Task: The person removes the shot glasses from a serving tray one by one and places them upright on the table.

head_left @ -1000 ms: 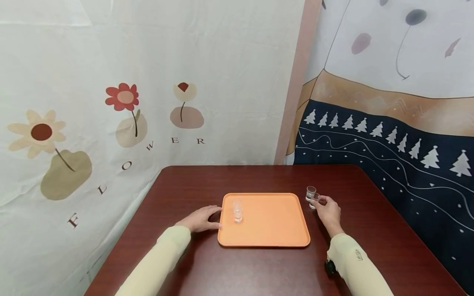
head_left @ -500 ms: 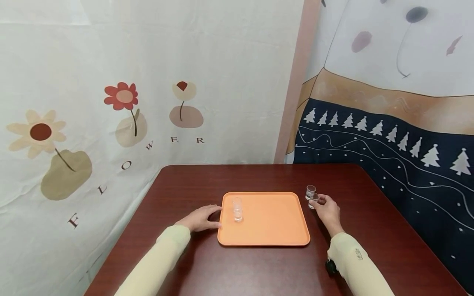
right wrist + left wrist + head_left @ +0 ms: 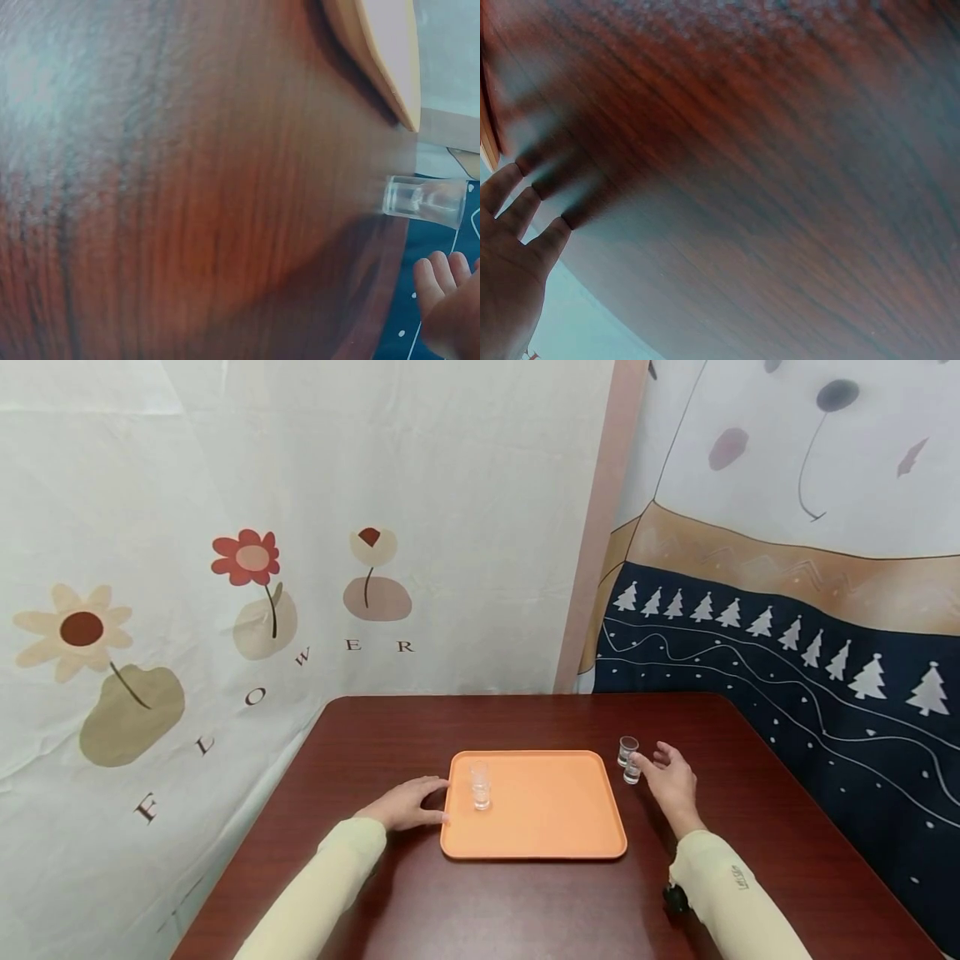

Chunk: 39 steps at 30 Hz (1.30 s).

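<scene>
An orange tray [image 3: 555,814] lies on the table, with a clear shot glass [image 3: 482,799] and another glass [image 3: 477,772] behind it at its left side. My left hand [image 3: 403,803] is at the tray's left edge, fingertips and thumb right at the rim; the left wrist view shows its fingers [image 3: 549,238] extended. Right of the tray stand two more shot glasses, the nearer one [image 3: 632,773] overlapping the farther one [image 3: 628,747]. My right hand [image 3: 675,789] is beside the nearer glass, thumb at its rim, other fingers spread away. In the right wrist view, a gap separates those fingers [image 3: 426,281] from the glass [image 3: 431,201].
The dark red wooden table [image 3: 525,910] has its far edge against a flower-printed cloth [image 3: 480,527]. A cloth with a navy tree pattern [image 3: 720,652] hangs along the right side. A dark device [image 3: 677,899] sits under the right sleeve.
My right hand's fingers have lifted and spread away from the nearer glass, moving slightly right; earlier they pinched its rim. The left hand, tray and glasses stay in place.
</scene>
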{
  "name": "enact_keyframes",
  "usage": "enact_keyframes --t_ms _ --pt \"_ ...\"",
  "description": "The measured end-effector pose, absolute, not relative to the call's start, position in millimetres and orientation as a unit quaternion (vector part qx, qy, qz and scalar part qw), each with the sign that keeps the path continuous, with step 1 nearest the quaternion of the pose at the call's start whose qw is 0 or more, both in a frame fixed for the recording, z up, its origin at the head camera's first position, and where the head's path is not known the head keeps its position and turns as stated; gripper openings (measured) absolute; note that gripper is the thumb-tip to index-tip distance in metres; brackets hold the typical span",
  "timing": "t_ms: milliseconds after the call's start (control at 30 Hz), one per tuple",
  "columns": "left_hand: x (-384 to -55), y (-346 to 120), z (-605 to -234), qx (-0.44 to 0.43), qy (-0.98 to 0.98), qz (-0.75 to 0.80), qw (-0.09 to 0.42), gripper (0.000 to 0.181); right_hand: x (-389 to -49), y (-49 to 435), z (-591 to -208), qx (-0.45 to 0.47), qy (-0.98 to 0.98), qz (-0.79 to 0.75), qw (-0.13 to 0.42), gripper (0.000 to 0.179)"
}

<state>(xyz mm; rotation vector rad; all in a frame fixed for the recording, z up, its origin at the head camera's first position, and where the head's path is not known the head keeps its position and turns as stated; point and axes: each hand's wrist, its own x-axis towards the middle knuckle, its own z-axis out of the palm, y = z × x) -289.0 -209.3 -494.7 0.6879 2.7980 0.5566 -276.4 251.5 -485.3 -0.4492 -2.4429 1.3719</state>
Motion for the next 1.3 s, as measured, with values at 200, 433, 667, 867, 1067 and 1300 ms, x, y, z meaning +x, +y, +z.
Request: enact_keyframes --t_ms 200,433,667,867,1067,1300 --pt "-290.0 -209.0 -494.2 0.234 0.948 0.188 0.105 0.071 -276.7 249.4 -475.6 -0.142 -0.846 0.485 0.172 0.072" --pt "-289.2 -209.1 -493.0 0.227 0.950 0.181 0.114 0.072 -276.6 237.1 -463.9 -0.123 -0.839 0.494 0.192 0.066" --pt "-289.4 -208.4 -493.7 0.217 0.952 0.183 0.116 0.072 -276.5 215.9 -461.9 -0.079 -0.833 0.503 0.218 0.059" --pt "-289.3 -208.0 -493.1 0.215 0.952 0.186 0.116 0.072 -272.8 188.9 -465.0 -0.039 -0.841 0.497 0.209 0.052" --pt "-287.8 -208.0 -493.0 0.215 0.953 0.183 0.114 0.072 -270.8 162.7 -479.1 0.006 -0.843 0.499 0.198 0.043" --pt "-286.2 -206.5 -492.1 0.215 0.952 0.186 0.113 0.073 -262.9 134.5 -491.8 0.020 -0.838 0.522 0.159 0.039"
